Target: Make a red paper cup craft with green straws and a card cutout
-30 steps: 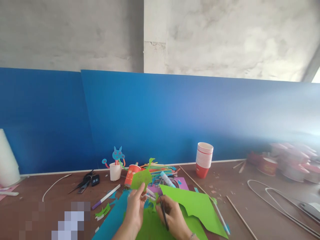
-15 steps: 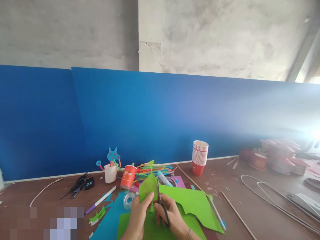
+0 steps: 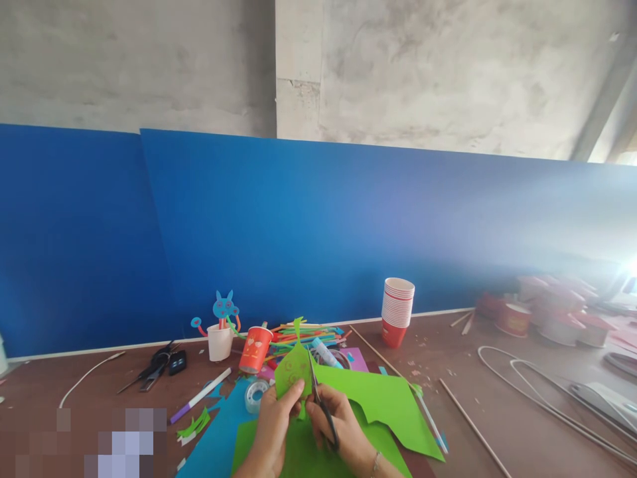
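My left hand [image 3: 273, 418] pinches a light green paper piece [image 3: 291, 366], which carries drawn marks and has a narrow strip sticking up at its top. My right hand [image 3: 338, 425] grips black-handled scissors [image 3: 324, 410]. Their blades stand upright along the right edge of the piece. Beneath both hands lies a darker green sheet [image 3: 318, 458]. To the right spreads a light green sheet [image 3: 383, 398] with a wavy cut edge. A roll of clear tape [image 3: 255, 397] sits just left of my left hand, and a glue stick [image 3: 326, 352] lies behind the scissors.
A stack of paper cups [image 3: 397, 309] stands at the back. Left of it are a red cup [image 3: 256, 348], a white cup with a blue paper figure [image 3: 219, 342], and colored sticks [image 3: 308, 332]. A marker [image 3: 202, 396], keys [image 3: 162, 365], wooden sticks [image 3: 470, 425] and cables [image 3: 542, 388] lie around.
The green piece has turned slightly and shifted a little left, showing more of its drawn marks. Both hands keep their hold, and the scissors stay at its right edge.
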